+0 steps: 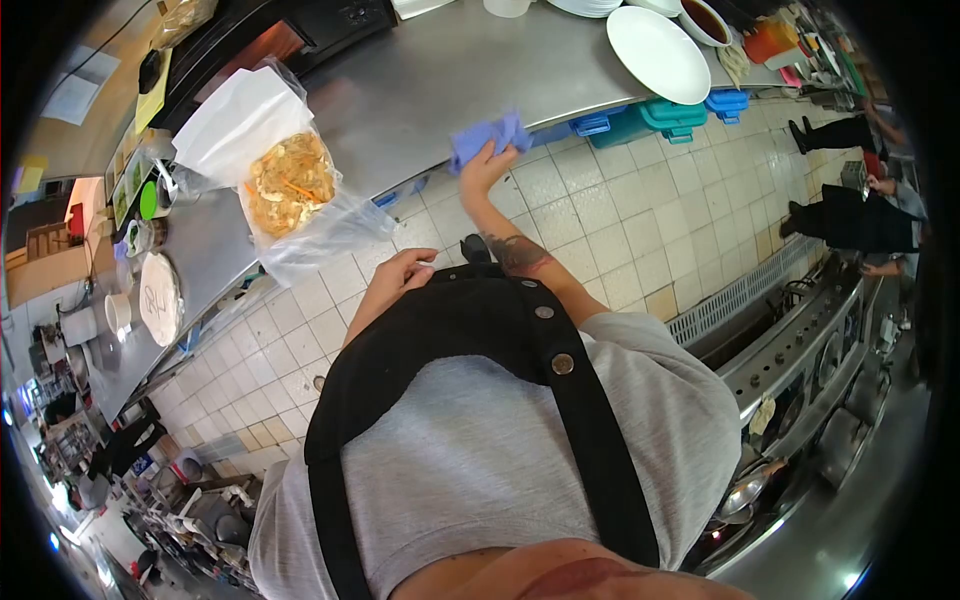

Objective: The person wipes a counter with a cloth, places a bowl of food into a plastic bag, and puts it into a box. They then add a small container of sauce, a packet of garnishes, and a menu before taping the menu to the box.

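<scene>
My right hand (485, 172) is closed on a blue-purple cloth (490, 138) at the front edge of the steel counter (400, 110). My left hand (402, 275) is in front of my black apron (440, 320), holding nothing visible, its fingers loosely stretched out and apart. To the left on the counter, a clear plastic bag (325, 245) and white paper (240, 125) surround a portion of noodle-like food (290, 183) with orange strips. The bag hangs over the counter edge.
A white oval plate (658, 52) sits at the counter's right, near a bowl of dark sauce (706, 20). Teal-lidded bins (672, 117) stand below. A round lid with writing (160, 298) lies left. Two people (865, 220) stand far right, near the stove line (800, 350).
</scene>
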A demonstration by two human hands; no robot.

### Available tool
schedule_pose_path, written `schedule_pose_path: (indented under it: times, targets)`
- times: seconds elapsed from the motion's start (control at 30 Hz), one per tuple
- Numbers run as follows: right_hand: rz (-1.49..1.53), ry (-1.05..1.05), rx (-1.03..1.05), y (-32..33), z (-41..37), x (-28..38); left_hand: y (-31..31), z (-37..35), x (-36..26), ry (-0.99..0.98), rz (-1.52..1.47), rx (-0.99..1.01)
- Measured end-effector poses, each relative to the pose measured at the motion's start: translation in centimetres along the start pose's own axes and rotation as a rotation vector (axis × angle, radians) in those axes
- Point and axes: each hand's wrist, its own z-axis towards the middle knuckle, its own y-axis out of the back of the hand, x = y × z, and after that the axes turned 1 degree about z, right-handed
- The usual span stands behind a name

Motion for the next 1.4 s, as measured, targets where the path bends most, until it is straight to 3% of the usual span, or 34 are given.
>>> schedule_pose_path:
  times: [0.03,0.13,0.23,0.27,0.3,0.33,0.37,0.4,0.47,0.5,0.57,0.63,0.73,0.8,0.87,1.03,1.2,1.3,1.4]
  targets:
    - [0.061,-0.073,-0.01,0.1,-0.6,-1.1,-0.2,0.2,0.3,-0.008,0.02,0.006]
    - [0.005,-0.005,0.244,2.0,-0.5,-4.1,-0.1,0.7,1.0,-0.051,0.069,0.013]
    - [-0.505,0.194,0.65,7.3,4.5,-10.4,0.2,1.1,1.2,-0.116,0.089,0.026]
    - [-0.597,0.147,0.699,10.4,6.7,-6.7,0.4,1.1,1.1,-0.12,0.1,0.033]
    - [-0.548,0.262,0.597,13.5,9.5,-10.6,0.6,1.1,0.9,-0.125,0.114,0.038]
    - [-0.657,0.127,0.661,17.1,11.8,-7.3,0.8,1.0,0.8,-0.125,0.121,0.038]
    - [-0.841,0.238,0.711,21.5,15.0,-9.5,1.0,1.0,0.8,-0.125,0.127,0.036]
    - [-0.714,-0.17,0.783,25.4,17.1,-6.6,1.1,0.9,0.7,-0.127,0.132,0.031]
    - [-0.235,-0.44,0.763,33.5,19.8,-7.5,1.2,1.0,0.3,-0.123,0.169,0.034]
    - [-0.395,-0.392,0.754,35.8,21.1,-6.9,1.2,0.9,0.3,-0.119,0.189,0.041]
    - [-1.234,-0.052,0.706,37.8,23.3,-4.7,0.8,1.4,1.0,-0.15,0.229,0.086]
    - [-1.271,0.069,0.489,36.9,22.9,-3.7,0.9,2.4,1.2,-0.172,0.25,0.106]
    - [-0.931,0.171,0.253,32.0,20.8,-2.8,0.5,3.2,0.4,-0.184,0.256,0.133]
    - [-0.674,0.281,0.246,26.3,19.0,-0.2,0.4,3.3,-0.2,-0.2,0.281,0.117]
    - [-0.542,0.177,0.386,19.9,16.9,6.7,0.4,3.3,-0.4,-0.185,0.267,0.106]
    - [-0.4,0.486,0.545,6.6,13.8,13.8,1.0,2.9,0.6,-0.173,0.258,0.07]
    - [-0.564,0.623,0.925,-3.8,10.9,10.4,0.8,1.8,2.5,-0.081,0.215,0.035]
    - [-0.752,0.864,0.834,-5.2,4.7,5.3,0.2,1.1,2.9,-0.041,0.178,0.025]
    - [-0.637,0.929,0.863,-4.2,2.7,4.6,0.0,1.8,3.9,-0.01,0.151,0.057]
